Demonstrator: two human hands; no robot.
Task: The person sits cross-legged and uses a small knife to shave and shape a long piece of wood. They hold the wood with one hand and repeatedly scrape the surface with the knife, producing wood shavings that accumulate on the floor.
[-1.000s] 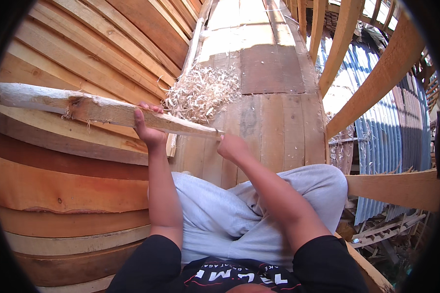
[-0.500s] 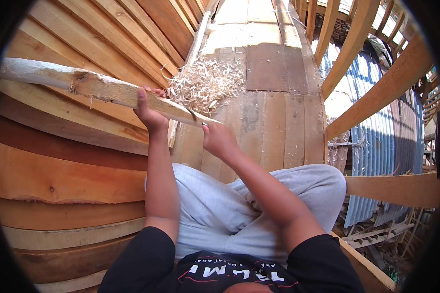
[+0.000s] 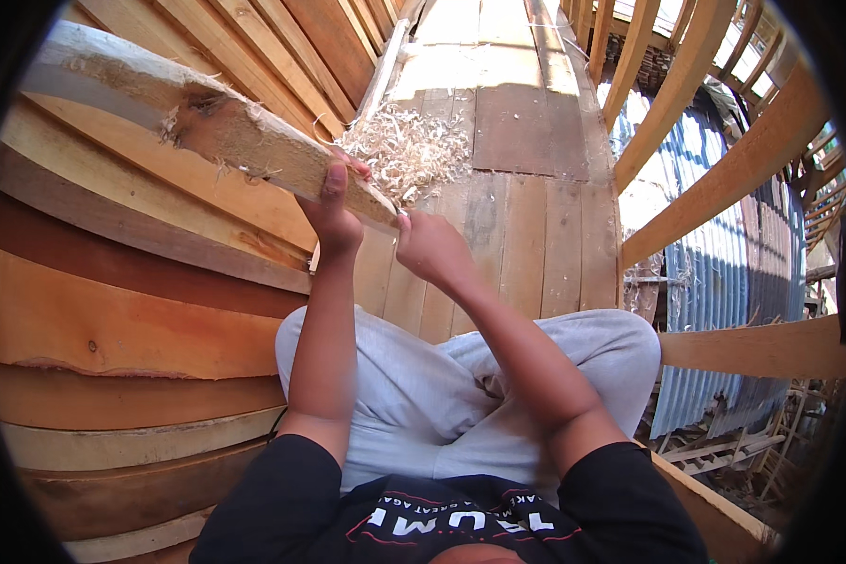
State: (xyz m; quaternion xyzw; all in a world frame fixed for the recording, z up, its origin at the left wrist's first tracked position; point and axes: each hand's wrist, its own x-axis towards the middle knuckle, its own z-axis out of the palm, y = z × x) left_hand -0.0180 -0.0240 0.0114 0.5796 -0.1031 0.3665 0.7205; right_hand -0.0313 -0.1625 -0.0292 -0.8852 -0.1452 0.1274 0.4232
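Note:
A long piece of wood (image 3: 240, 132), pale with a rough, brown-stained patch and frayed fibres, slants from the upper left down to my hands. My left hand (image 3: 335, 211) is closed around it close to its narrow end, thumb on the near face and fingertips over the far edge. Right at that end is my right hand (image 3: 432, 246), closed in a fist on what looks like a knife (image 3: 400, 212). Only a small dark bit of the knife shows; the fist and the wood hide the remainder.
Curled wood shavings (image 3: 409, 155) lie heaped on the plank floor (image 3: 517, 244) beyond my hands. Stacked boards (image 3: 122, 320) line the left side. Wooden railing slats (image 3: 686, 113) rise on the right, with corrugated metal sheets (image 3: 714, 282) beyond. My crossed legs (image 3: 395, 395) are below my forearms.
The wood's far end has come up closer, and its narrow end has shifted back to the left. My left hand has moved right, nearer to my right hand. The dark blade strip shows less.

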